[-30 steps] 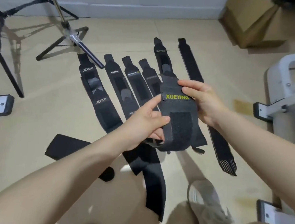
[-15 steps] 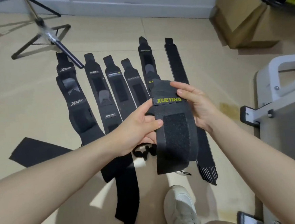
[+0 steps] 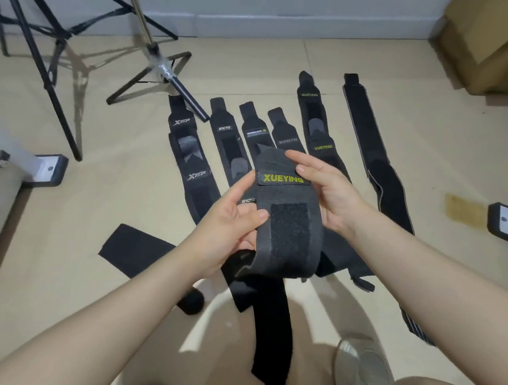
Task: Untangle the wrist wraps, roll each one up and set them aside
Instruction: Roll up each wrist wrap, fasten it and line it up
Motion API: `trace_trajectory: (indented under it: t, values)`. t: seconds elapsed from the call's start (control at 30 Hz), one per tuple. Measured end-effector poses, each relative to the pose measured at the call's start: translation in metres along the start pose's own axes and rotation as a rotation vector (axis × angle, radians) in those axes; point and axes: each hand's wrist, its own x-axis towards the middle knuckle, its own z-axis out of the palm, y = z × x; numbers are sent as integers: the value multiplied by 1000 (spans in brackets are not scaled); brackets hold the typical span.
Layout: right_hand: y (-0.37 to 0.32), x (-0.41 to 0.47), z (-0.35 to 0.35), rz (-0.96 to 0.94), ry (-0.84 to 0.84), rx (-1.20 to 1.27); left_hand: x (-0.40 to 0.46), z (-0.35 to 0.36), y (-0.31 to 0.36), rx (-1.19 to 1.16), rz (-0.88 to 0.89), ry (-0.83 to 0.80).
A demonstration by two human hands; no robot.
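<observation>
Wrap: I am holding the XUEYING wrap [image 3: 288, 220] up in the air between my hands, above the middle of the floor [image 3: 426, 154], over the near ends of the laid-out row.
Axis: its long axis is running away from me; the label end is pointing toward the far wall, the near end is curling under toward my knees. The fuzzy patch is facing up.
Left hand: my left hand [image 3: 231, 224] is gripping the wrap's left edge, thumb on top beside the patch, fingers curled beneath.
Right hand: my right hand [image 3: 331, 192] is pinching the right edge at the label, fingers across the far end, thumb at the label's corner.
Row: six flat wraps [image 3: 227, 139] are lying side by side on the floor beyond my hands, long axes pointing to the far wall; the rightmost strip [image 3: 374, 158] is lying slightly apart.
Loose strap: a black strap [image 3: 272, 327] is trailing toward the floor's near edge.
Stand: a tripod leg [image 3: 184, 91] is touching the leftmost wrap's far end.
Change: since half a second ago, the wrap is sitting shorter, its near end tucking further under; my grips are staying as they were.
</observation>
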Motion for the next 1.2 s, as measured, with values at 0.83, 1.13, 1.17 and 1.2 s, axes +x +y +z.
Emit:
trace_trajectory:
  t: [0.83, 1.13, 1.17, 1.2]
  values:
    - [-3, -20, -73, -40, 182, -119, 40, 67, -14, 114, -79, -23]
    - [-8, -19, -93, -204, 178, -110, 60, 75, -31, 266, -98, -10]
    - [-5, -17, -92, -203, 174, -110, 61, 71, -33, 278, -99, 2]
    - [-2, -15, -91, -200, 176, -107, 62, 68, -36, 288, -100, 11]
